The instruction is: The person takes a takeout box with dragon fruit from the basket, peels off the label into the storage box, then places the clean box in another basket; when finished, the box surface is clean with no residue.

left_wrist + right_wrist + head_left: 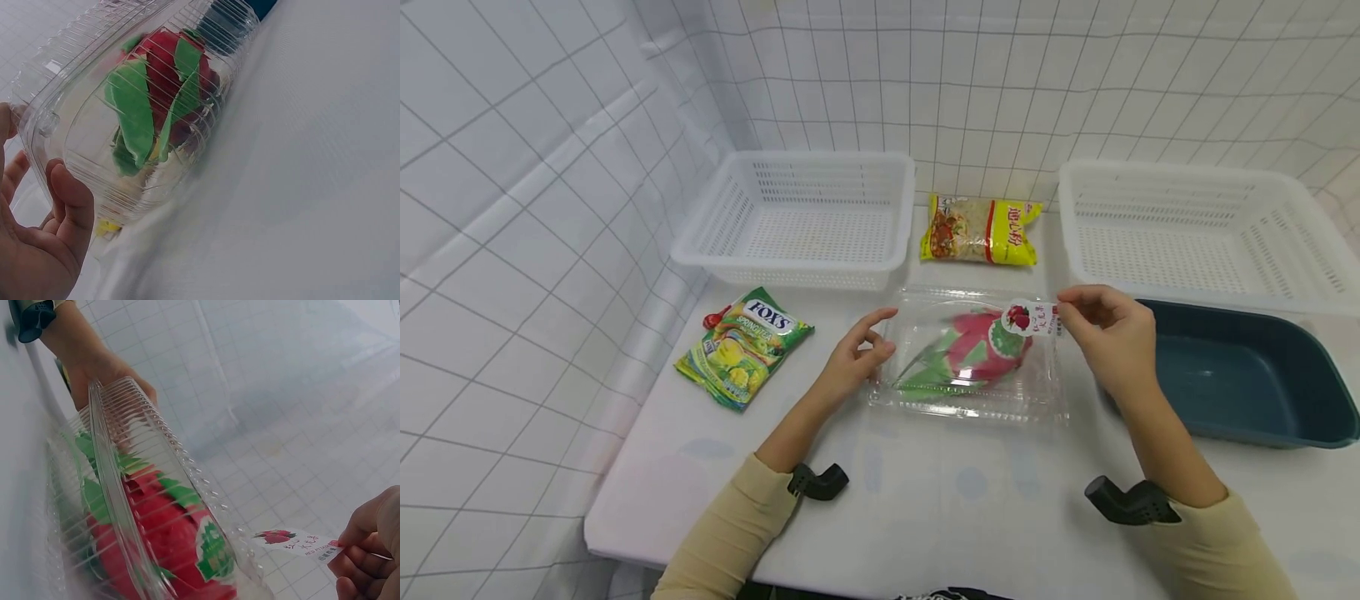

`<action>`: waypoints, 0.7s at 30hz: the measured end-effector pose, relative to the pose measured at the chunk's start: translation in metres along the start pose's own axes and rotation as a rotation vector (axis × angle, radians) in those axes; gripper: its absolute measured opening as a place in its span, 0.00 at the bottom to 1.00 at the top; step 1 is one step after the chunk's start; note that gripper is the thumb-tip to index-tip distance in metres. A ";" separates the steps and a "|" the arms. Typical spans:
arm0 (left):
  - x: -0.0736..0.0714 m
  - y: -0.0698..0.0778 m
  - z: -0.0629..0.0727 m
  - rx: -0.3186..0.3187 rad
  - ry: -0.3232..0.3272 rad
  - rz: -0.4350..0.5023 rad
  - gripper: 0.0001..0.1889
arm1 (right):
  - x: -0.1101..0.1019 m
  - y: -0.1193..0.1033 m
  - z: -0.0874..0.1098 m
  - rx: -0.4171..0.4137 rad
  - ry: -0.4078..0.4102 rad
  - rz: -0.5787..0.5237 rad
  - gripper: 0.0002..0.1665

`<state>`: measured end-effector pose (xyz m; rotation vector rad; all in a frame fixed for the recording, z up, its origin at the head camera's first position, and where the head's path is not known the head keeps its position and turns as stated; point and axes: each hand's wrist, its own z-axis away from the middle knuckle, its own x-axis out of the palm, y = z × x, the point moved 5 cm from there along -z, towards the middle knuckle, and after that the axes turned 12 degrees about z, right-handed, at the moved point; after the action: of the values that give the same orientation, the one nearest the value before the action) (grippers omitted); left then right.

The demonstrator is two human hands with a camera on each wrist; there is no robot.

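A clear plastic clamshell box [891, 392] with a red-and-green dragon fruit [966, 354] inside lies at the middle of the table. My left hand [853, 358] holds the box by its left side, thumb and fingers at the rim in the left wrist view. Between thumb and fingertips, my right hand [1112, 333] pinches the free end of a white label [300, 542] printed with red fruit. That label stands out from the box's right side in the right wrist view; its other end reaches the lid. A round green-and-white sticker [215, 553] shows on the fruit.
White baskets stand at the back left [812, 271] and back right [1225, 283]. Between them lies a yellow food packet [981, 232]. A green Fox's candy bag [745, 346] lies at left, and a dark teal basin [1232, 375] sits close to my right hand.
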<state>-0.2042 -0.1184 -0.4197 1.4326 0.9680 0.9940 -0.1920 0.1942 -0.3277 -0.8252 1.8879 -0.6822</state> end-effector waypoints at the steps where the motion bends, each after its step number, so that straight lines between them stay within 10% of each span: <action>1: 0.000 0.000 0.000 0.000 0.000 -0.001 0.28 | -0.002 0.002 0.000 0.001 0.008 -0.004 0.08; 21: 0.000 0.000 0.001 0.005 -0.006 0.001 0.27 | -0.045 0.034 0.006 0.175 0.095 -0.004 0.05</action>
<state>-0.2037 -0.1189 -0.4200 1.4390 0.9663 0.9883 -0.1797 0.2494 -0.3313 -0.6955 1.8797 -0.8889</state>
